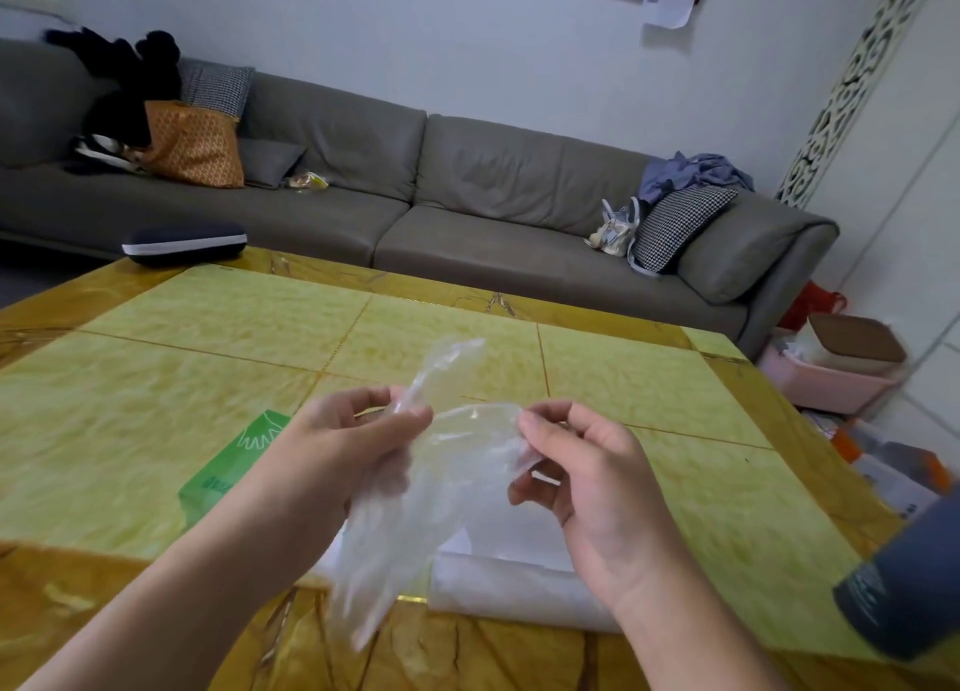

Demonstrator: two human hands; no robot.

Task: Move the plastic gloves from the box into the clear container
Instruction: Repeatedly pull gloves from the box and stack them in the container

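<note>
A: Above the yellow table [156,378], what do your hands hold?
B: Your left hand [337,446] and right hand [587,472] both pinch one plastic glove [447,462], beside the green box [234,462].

A glove box [228,467] lies on the table [649,394], left of the container [519,586]; a sofa [467,197] stands behind.
</note>
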